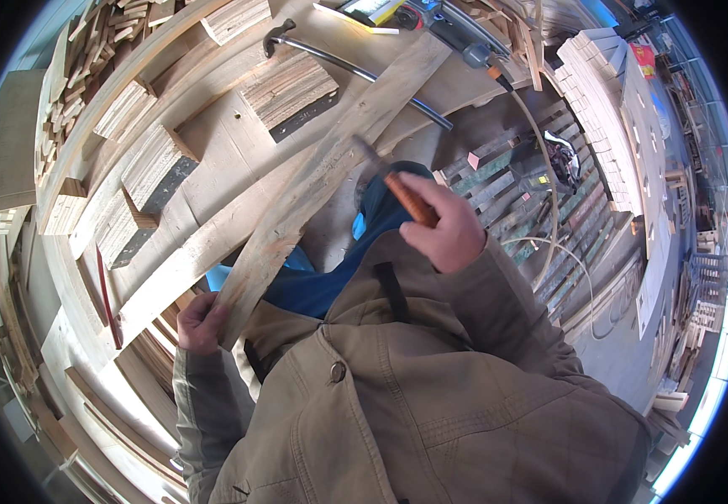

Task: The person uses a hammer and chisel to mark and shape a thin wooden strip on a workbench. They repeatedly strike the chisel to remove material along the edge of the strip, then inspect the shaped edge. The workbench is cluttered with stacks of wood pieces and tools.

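A long wooden board [313, 176] slants across in front of me, its near end by my lap and its far end over the bench. My left hand [202, 323] is closed round the near end, thumb on the top face. In my right hand [446, 225] is a chisel-like tool [410, 197] with an orange-brown handle. Its narrow dark metal end points toward the board's right edge; the tip is blurred, and I cannot tell whether it touches. A claw hammer [318, 55] with a silver shaft lies on the bench, partly hidden by the board.
Wooden block stacks [291, 91] stand among curved rails on the bench [221, 139]. A thin red bar [108, 294] lies at left. Beyond the board's far end rests a power tool [462, 42], its hose [549, 168] trailing past a slatted pallet [540, 193]. Stacked timber [595, 109] rises at right.
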`<state>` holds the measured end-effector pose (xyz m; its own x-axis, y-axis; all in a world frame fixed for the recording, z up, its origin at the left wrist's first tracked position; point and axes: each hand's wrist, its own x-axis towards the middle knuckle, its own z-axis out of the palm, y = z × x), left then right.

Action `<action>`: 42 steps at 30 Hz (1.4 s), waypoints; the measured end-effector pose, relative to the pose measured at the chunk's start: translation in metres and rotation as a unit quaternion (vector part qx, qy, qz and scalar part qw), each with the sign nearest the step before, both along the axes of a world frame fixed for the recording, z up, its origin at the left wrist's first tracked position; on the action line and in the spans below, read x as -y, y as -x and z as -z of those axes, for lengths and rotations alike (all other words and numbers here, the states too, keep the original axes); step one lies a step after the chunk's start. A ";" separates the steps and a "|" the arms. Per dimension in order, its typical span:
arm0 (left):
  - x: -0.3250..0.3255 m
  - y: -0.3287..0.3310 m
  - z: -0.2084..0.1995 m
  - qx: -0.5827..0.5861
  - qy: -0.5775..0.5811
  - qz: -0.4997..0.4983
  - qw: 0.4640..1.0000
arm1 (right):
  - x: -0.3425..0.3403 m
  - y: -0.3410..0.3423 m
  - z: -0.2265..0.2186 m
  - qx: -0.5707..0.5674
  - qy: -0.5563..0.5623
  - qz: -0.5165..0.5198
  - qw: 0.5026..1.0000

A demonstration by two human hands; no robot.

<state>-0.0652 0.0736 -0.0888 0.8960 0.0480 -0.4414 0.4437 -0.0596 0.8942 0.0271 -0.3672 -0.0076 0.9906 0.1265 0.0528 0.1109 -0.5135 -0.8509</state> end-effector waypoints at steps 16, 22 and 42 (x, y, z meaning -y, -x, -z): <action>0.009 0.002 -0.003 0.026 -0.029 -0.005 0.999 | 0.007 -0.006 0.000 -0.032 0.074 0.040 0.996; 0.009 0.002 -0.003 0.024 -0.027 -0.006 0.999 | 0.001 0.000 -0.009 -0.048 0.053 -0.054 0.996; 0.009 0.001 0.001 0.024 -0.016 -0.015 0.999 | 0.001 0.007 -0.015 -0.144 0.114 -0.134 0.974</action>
